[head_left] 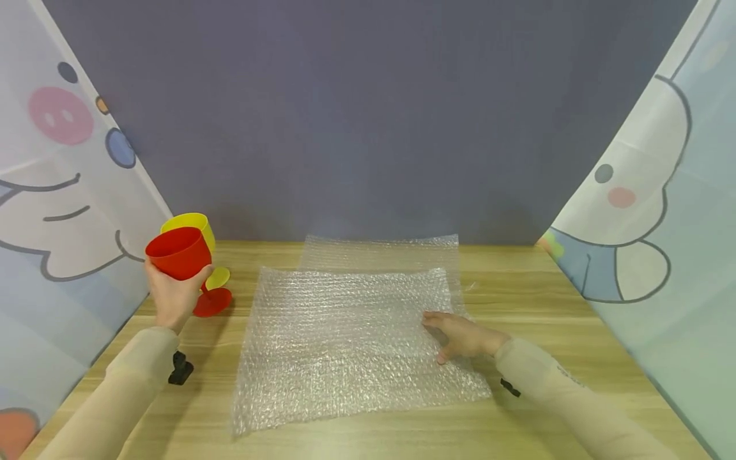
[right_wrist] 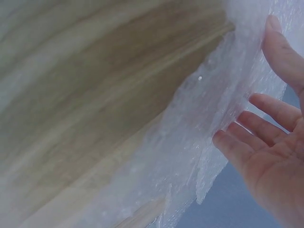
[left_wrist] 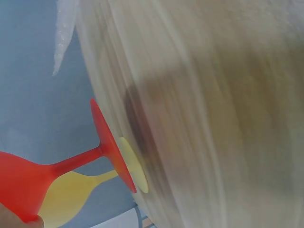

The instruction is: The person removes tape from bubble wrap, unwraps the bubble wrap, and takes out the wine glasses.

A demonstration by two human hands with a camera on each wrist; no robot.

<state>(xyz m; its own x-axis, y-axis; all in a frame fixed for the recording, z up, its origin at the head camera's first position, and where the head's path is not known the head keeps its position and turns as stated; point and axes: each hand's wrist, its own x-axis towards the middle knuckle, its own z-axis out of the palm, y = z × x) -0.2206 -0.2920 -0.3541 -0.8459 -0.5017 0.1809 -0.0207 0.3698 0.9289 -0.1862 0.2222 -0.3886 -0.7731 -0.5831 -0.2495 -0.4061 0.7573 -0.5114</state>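
At the left, my left hand (head_left: 174, 297) grips the bowl of a red plastic goblet (head_left: 179, 254), thumb and fingers on either side. In the left wrist view the goblet's foot (left_wrist: 112, 147) seems held a little off the tabletop, with a shadow beside it. A yellow goblet (head_left: 190, 223) stands close behind, partly hidden by the red one. A sheet of bubble wrap (head_left: 339, 345) lies in the middle. Over its right part is my right hand (head_left: 467, 335), fingers extended and spread, fingertips at the wrap in the right wrist view; whether they press it I cannot tell.
A second bubble wrap sheet (head_left: 379, 255) lies partly under the first, toward the back edge of the wooden table (head_left: 552, 319). A grey panel (head_left: 368, 115) rises behind. Cartoon-printed cloths (head_left: 661, 268) close off both sides.
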